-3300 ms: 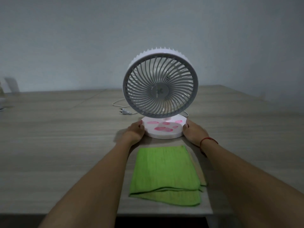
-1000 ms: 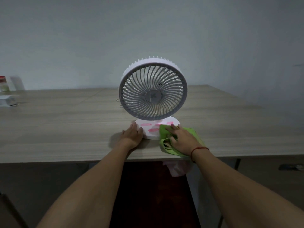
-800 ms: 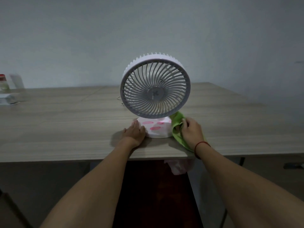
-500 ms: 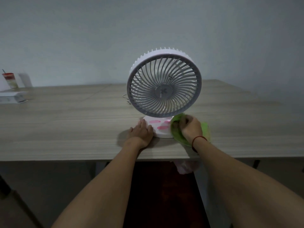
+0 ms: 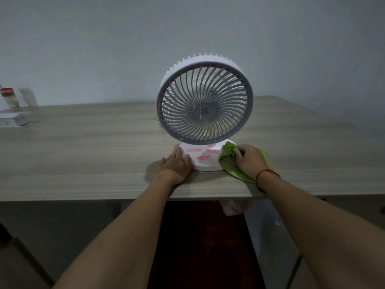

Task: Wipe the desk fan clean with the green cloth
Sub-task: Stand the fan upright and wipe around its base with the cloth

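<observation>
- Two hands are working at the foot of the desk fan (image 5: 205, 107), and I am reading them from left to right along the bench (image 5: 83, 155).
- Far left, a small jar (image 5: 9, 97) and a flat white box (image 5: 13, 119) are sitting well apart from the work, so they are posing no trouble.
- My left hand (image 5: 177, 163) is lying flat and released on the bench, its fingertips touching the left rim of the white base (image 5: 205, 163); it is grasping nothing, only bracing.
- Pink smears (image 5: 203, 157) are showing on top of the base, between the two hands, so I am judging the wiping as barely started.
- My right hand (image 5: 249, 159) is clenched on the green cloth (image 5: 227, 161), which is bunched against the right edge of the base and trailing under the wrist towards the bench's front edge.
- What I am watching for: the fan is standing close to the front edge, so a hard sideways stroke could be sliding it off or tipping the tall head if the flat left hand is not really holding it.
- I am also wary of the bunched cloth spreading the pink rather than lifting it, and of loose folds catching in the grille (image 5: 181, 113).
</observation>
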A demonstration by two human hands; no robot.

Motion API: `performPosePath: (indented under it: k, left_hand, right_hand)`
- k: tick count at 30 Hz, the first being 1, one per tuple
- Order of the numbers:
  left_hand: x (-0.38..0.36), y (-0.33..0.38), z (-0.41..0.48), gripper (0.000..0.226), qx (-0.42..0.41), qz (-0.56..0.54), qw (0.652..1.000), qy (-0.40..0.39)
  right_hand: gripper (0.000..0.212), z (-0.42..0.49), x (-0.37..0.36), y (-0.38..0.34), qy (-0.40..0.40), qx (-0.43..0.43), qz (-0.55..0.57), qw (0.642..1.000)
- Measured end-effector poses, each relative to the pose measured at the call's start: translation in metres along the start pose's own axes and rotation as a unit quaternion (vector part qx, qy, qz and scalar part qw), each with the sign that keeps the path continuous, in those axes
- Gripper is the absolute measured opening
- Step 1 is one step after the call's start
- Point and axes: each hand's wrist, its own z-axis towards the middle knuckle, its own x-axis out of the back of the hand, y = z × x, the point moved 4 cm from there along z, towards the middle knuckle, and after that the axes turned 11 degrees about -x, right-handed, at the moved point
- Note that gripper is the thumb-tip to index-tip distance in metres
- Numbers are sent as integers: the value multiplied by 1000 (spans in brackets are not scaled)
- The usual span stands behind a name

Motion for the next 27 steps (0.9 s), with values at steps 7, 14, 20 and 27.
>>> performPosePath:
  k: [7, 14, 20, 27]
  left_hand:
    - [-3, -4, 4, 63, -5, 5, 1000, -14]
    - [-3, -1, 5, 62, 6, 6, 1000, -14]
    - [0, 2, -5, 62, 39, 11, 999, -17]
    - [0, 4, -7, 64, 48, 16, 998, -23]
  right_hand:
    - [41, 15, -22, -28, -82, -21, -44, 995]
    - [57, -4, -22, -28, -77, 2, -48, 996]
    - [51, -13, -12, -15, -104, 25, -14, 994]
    - [41, 7, -13, -9, -51, -31, -2, 998]
